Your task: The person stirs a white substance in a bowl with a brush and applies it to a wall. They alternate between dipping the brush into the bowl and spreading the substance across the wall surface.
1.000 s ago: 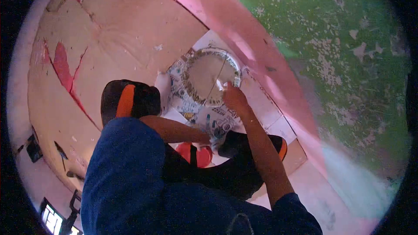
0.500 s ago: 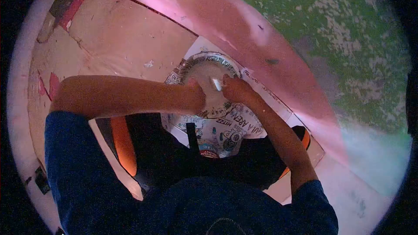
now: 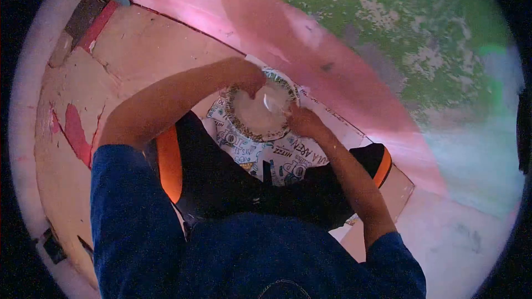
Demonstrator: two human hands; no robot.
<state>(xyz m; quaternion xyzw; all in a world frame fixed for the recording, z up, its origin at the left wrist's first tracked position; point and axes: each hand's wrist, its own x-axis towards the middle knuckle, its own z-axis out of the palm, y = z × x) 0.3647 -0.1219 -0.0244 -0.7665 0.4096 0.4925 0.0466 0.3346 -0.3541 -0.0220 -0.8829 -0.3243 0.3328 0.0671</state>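
Note:
A round plate (image 3: pixel 252 119) with a dark patterned rim and a pale, shiny middle lies tilted over a printed white sheet (image 3: pixel 296 158) at my lap. A bright glare marks its middle. My left hand (image 3: pixel 249 79) is bent over the plate's upper left rim, its thumb on the inner side and its other fingers mostly hidden. At the right rim, my right hand (image 3: pixel 306 122) is closed on the edge with fingers pressed together.
Worn pinkish boards (image 3: pixel 149 39) form the surface on the left. A pink wall strip (image 3: pixel 332 58) runs diagonally behind the sheet, beside a patchy green surface (image 3: pixel 377 39). My dark trousers with orange stripes (image 3: pixel 169 158) frame the sheet.
My left hand has moved up from the plate's left side to its upper rim. My right hand stays at the right rim. More of the sheet's left part shows, and the view has shifted slightly.

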